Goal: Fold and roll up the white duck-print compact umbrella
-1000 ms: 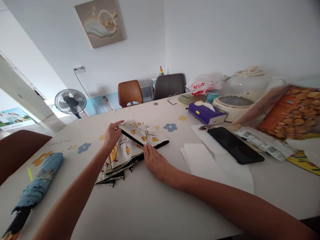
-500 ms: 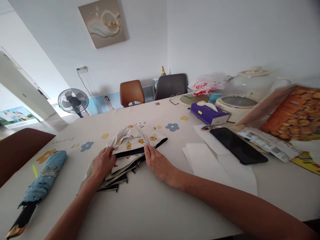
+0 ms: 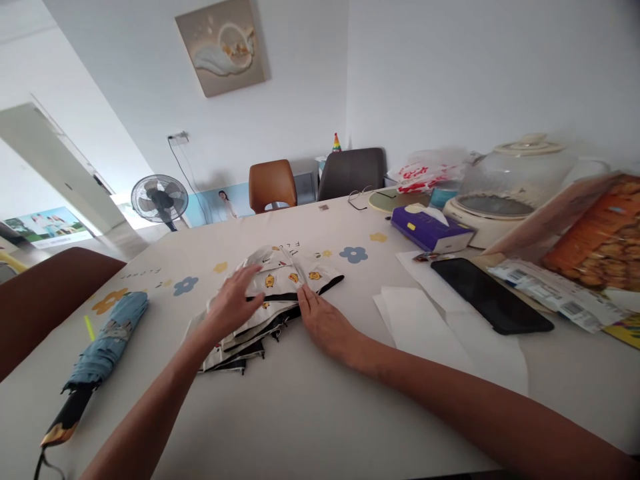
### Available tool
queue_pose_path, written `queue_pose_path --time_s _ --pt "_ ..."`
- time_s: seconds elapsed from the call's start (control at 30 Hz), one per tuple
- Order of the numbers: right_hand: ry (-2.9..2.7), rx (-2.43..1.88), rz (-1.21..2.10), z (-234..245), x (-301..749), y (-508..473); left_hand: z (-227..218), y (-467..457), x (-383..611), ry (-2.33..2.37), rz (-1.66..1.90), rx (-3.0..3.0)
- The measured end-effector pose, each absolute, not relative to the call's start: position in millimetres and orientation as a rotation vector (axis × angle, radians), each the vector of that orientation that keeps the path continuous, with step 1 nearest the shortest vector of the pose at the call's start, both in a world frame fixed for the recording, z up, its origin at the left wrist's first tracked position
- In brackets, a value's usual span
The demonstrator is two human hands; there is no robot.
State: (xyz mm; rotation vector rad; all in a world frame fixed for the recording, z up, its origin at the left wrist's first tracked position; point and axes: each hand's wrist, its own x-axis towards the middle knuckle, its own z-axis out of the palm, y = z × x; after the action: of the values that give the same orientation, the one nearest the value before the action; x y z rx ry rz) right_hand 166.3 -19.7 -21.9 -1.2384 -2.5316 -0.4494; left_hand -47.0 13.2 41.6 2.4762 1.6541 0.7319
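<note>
A white folding umbrella with yellow chick prints and black lining lies on the table, its canopy collapsed into layered pleats. My left hand is over the left side of those pleats, thumb and fingers apart, holding nothing. At the right, my right hand has its fingers together on the canopy's black-lined edge, gripping the cloth there; its thumb is hidden. Rib tips poke out along the pleats between my hands. Left of my left arm rests a rolled blue umbrella with a black handle.
The white table has printed flowers. To the right are white papers, a black phone, a purple tissue box, a glass kettle and a snack bag. Eyeglasses lie at the far edge, near two chairs.
My left hand has let go of the canopy's edge and risen up and to the right, its fingers spreading. My right hand stays on the umbrella. The whole view has shifted slightly.
</note>
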Motion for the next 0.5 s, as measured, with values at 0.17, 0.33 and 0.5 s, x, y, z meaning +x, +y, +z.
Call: queue_pose_path --time_s 0.17,0.33,0.5 --pt "-2.544 -1.322 -0.290 -16.5 165.0 -19.0 38.5 41.9 -19.2 1.232 0.100 2.796" --pt "-2.510 -1.377 0.076 -7.6 168.0 -14.8 48.6 70.5 -3.5 1.081 -0.324 2.817" --pt "-2.372 -1.501 0.553 15.9 177.0 4.0 47.9 76.4 5.6 1.037 -0.320 2.919"
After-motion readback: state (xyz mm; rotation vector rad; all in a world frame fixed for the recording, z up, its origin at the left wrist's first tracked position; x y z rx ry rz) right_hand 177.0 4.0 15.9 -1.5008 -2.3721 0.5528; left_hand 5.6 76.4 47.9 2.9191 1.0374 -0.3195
